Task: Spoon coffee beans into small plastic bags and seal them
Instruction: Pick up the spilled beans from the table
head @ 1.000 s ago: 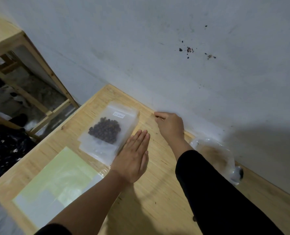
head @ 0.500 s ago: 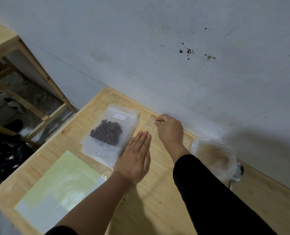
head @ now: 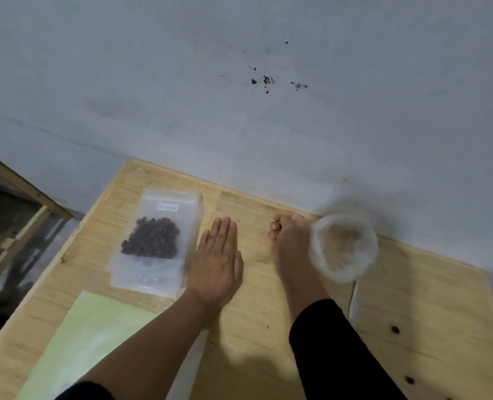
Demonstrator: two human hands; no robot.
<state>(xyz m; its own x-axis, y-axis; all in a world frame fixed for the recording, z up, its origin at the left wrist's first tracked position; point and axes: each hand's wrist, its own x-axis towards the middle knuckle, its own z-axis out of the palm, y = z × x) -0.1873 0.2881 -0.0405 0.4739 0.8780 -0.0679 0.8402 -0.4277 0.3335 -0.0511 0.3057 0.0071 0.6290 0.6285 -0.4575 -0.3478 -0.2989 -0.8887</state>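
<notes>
A small frosted zip bag [head: 155, 241] with a white label and a heap of dark coffee beans [head: 151, 238] lies flat on the wooden table [head: 412, 298], seemingly on top of other flat bags. My left hand [head: 217, 261] rests flat on the table, fingers straight, its edge against the bag's right side. My right hand [head: 287, 236] hovers with curled fingers that pinch a small dark bit, apparently a coffee bean. Just right of it stands a rolled-open clear plastic bag [head: 344, 249]; its contents are blurred.
A pale green sheet [head: 95, 342] lies at the table's near left. The grey wall [head: 239, 111] runs along the table's back edge. A wooden frame [head: 23, 197] stands to the left beyond the table edge. Dark screw holes dot the table's right part.
My right hand has lifted from the table's back edge by the wall and drawn right, toward the clear bag, fingers curled. My left hand stayed flat beside the bean bag.
</notes>
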